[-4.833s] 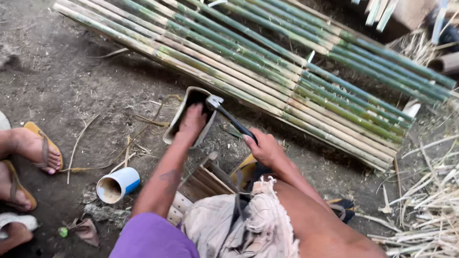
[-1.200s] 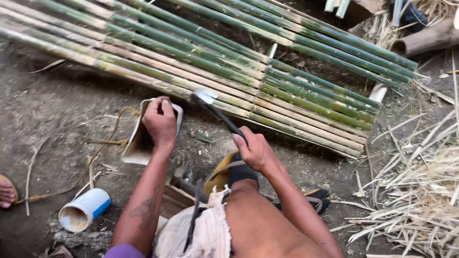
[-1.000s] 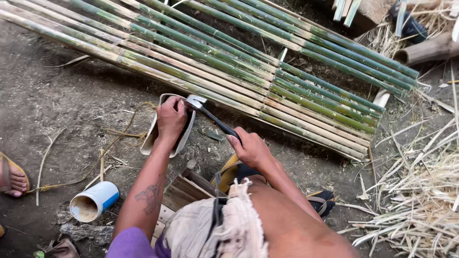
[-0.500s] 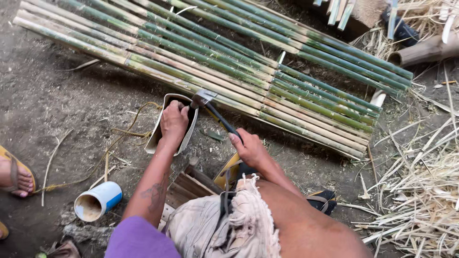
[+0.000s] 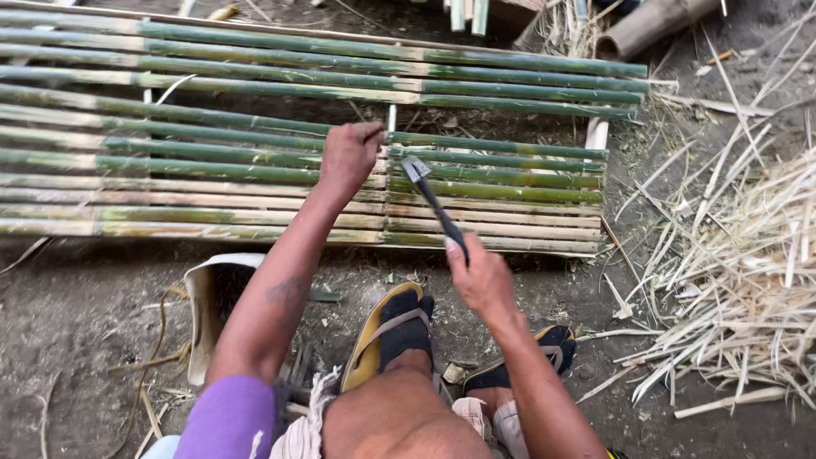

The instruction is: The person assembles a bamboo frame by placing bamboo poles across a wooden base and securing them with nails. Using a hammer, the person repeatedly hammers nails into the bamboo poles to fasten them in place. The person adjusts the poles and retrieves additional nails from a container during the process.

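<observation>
Bare dirt ground (image 5: 76,314) fills the lower frame, with a mat of green bamboo slats (image 5: 212,161) across the top and pale shavings (image 5: 748,272) at right. Our left hand (image 5: 348,157) pinches closed on a slat at centre, probably steadying it, while our right hand (image 5: 476,272) grips a hammer (image 5: 429,200) raised just beside it.

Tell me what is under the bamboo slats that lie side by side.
Under the bamboo slats a pale crosspiece shows at the right end, and dark soil in the gaps. The left hand rests on them; the right hand holds a hammer. The rest below is covered.
</observation>
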### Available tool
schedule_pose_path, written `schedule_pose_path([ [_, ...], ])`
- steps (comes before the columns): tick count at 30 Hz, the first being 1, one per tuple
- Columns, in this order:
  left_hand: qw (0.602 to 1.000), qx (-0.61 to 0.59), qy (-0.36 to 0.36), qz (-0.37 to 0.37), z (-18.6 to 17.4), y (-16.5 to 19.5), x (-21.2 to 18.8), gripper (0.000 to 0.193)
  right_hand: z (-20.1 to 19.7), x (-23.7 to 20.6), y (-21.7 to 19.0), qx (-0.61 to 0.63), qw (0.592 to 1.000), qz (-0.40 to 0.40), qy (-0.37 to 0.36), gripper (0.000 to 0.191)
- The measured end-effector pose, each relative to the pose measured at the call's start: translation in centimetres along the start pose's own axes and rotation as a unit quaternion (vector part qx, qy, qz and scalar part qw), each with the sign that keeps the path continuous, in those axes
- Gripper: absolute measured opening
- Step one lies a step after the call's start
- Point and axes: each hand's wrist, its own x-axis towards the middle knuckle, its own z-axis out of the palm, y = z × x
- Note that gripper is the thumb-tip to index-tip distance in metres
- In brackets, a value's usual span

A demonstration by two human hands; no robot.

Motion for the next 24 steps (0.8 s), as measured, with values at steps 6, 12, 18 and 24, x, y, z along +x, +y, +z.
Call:
schedule_pose_path([
  [6, 0.996, 0.035, 0.063, 0.051, 4.7, -0.8, 6.6, 0.011, -4.8, 2.0, 6.5, -0.182, 0.967, -0.104, 0.143, 0.043],
  [12, 0.984, 0.111, 0.059, 0.122, 5.4, -2.4, 9.0, 0.008, -5.7, 6.5, 7.5, -0.085, 0.977, -0.137, 0.137, 0.043],
  [18, 0.959, 0.208, 0.092, 0.171, 4.9, -3.2, 12.4, 0.01, -5.6, 18.2, 1.4, -0.044, 0.957, -0.222, 0.183, 0.021],
  [24, 0.971, 0.184, 0.042, 0.149, 4.4, -3.9, 12.7, 0.009, -5.0, 24.3, -1.9, -0.088, 0.949, -0.229, 0.198, 0.019],
])
